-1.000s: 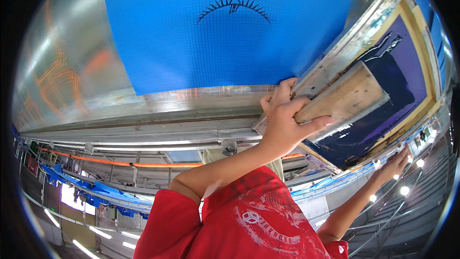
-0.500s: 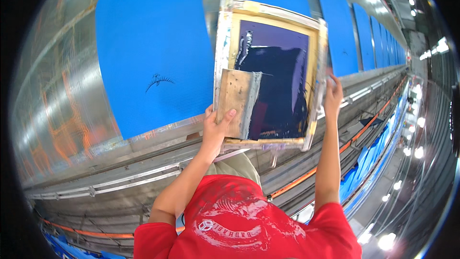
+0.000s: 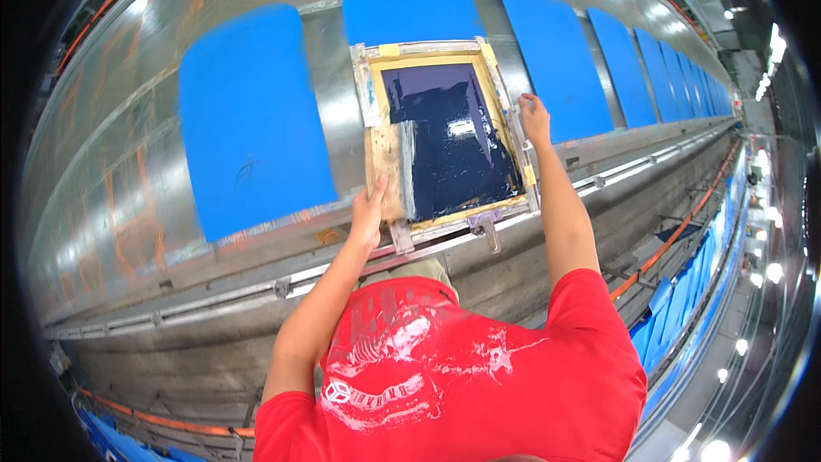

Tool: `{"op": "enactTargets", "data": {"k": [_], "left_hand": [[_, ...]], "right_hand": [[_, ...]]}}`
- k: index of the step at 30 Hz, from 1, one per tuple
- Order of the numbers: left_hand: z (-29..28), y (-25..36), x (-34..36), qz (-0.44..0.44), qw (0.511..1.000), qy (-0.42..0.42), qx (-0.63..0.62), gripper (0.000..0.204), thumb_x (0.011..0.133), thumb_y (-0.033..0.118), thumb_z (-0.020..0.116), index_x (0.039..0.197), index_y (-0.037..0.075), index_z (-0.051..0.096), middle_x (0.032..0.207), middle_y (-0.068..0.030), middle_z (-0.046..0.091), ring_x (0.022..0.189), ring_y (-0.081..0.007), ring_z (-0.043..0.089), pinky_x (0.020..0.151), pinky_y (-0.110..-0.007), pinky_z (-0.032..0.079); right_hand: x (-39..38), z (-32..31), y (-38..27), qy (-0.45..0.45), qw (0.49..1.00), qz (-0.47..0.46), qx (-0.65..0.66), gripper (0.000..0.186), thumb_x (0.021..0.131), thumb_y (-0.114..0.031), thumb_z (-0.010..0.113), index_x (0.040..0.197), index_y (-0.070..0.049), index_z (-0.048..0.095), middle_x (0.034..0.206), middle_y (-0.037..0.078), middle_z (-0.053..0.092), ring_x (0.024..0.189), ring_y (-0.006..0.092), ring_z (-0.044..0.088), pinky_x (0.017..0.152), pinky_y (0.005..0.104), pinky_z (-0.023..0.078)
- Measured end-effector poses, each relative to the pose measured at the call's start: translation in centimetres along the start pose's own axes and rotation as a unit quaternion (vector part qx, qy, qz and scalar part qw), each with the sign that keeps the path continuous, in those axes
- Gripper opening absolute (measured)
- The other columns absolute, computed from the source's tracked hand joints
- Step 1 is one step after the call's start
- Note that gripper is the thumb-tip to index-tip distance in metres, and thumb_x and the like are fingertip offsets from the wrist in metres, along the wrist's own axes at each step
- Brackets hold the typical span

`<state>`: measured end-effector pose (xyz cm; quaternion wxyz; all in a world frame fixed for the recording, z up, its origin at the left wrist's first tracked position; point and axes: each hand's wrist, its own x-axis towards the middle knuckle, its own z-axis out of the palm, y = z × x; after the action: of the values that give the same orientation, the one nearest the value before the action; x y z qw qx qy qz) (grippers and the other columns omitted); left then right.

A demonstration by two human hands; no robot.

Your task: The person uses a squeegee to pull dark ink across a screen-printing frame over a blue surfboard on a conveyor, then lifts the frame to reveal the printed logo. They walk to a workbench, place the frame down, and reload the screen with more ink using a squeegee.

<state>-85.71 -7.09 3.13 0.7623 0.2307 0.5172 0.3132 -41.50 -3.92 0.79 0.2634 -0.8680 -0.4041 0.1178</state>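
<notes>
A screen printing frame (image 3: pixel 505 107) with yellow-taped inner edges lies over a blue panel (image 3: pixel 410 13) on the metal table. Dark navy ink (image 3: pixel 453 145) covers most of its mesh, with purple showing at the top and right. Along the frame's left inner side leans a squeegee (image 3: pixel 386 167) with a wooden handle, its blade edge against the ink. My left hand (image 3: pixel 368 216) is closed at the squeegee's lower left, thumb on the wood; its other fingers are partly hidden. At the frame's right edge, my right hand (image 3: pixel 534 120) has its fingers curled against the rail.
Another blue panel (image 3: pixel 252 128) with a small dark print lies to the left. More blue panels (image 3: pixel 556 64) run in a row to the right. A metal rail (image 3: pixel 205 308) follows the table's near edge. A small clamp-like bracket (image 3: pixel 487 229) juts from the frame's near side.
The frame, with the squeegee in it, has moved down and away from me, from a raised position onto the table. Both hands have travelled with it.
</notes>
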Motion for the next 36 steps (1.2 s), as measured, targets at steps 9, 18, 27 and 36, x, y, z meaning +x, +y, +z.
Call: {"op": "enactTargets", "data": {"k": [9, 18, 27, 36], "left_hand": [[0.2, -1.9, 1.5, 0.027, 0.988, 0.092, 0.124, 0.06, 0.09, 0.051, 0.067, 0.113, -0.004, 0.061, 0.1, -0.0093, 0.064, 0.089, -0.0161, 0.056, 0.082, -0.032, 0.046], [-10.0, -0.8, 0.8, 0.123, 0.96, 0.158, 0.196, 0.053, 0.087, 0.051, 0.071, 0.102, 0.002, 0.06, 0.098, -0.0113, 0.061, 0.091, -0.0198, 0.056, 0.084, -0.036, 0.046], [-37.7, 11.2, -3.1, 0.184, 0.679, 0.453, 0.547, 0.047, 0.082, 0.047, 0.072, 0.098, 0.003, 0.067, 0.102, -0.0153, 0.064, 0.101, -0.0336, 0.058, 0.088, -0.043, 0.046], [-40.2, 14.1, -1.3, 0.075, 0.763, 0.234, 0.597, 0.047, 0.084, 0.049, 0.069, 0.066, 0.006, 0.065, 0.067, -0.0098, 0.067, 0.063, -0.0293, 0.063, 0.06, -0.044, 0.047]], "right_hand": [[-0.8, -0.5, 1.5, 0.013, 0.999, 0.0, 0.038, 0.04, 0.092, -0.036, 0.063, 0.121, -0.01, 0.063, 0.092, 0.018, 0.069, 0.09, 0.0345, 0.066, 0.084, 0.0433, 0.049], [-26.5, 2.8, -19.0, -0.194, 0.876, -0.003, 0.441, 0.025, 0.097, -0.018, 0.062, 0.115, -0.002, 0.066, 0.092, 0.004, 0.069, 0.083, 0.0092, 0.063, 0.075, 0.0259, 0.05], [-34.0, 22.9, -27.8, -0.022, 0.979, 0.011, 0.205, 0.071, 0.083, -0.026, 0.075, 0.137, 0.007, 0.043, 0.134, 0.022, 0.053, 0.112, 0.0271, 0.06, 0.09, 0.0394, 0.049], [-30.6, 22.7, -29.0, -0.219, 0.951, 0.175, 0.128, 0.046, 0.09, -0.041, 0.067, 0.069, 0.0, 0.066, 0.056, 0.007, 0.061, 0.052, 0.0136, 0.058, 0.053, 0.0302, 0.045]]}}
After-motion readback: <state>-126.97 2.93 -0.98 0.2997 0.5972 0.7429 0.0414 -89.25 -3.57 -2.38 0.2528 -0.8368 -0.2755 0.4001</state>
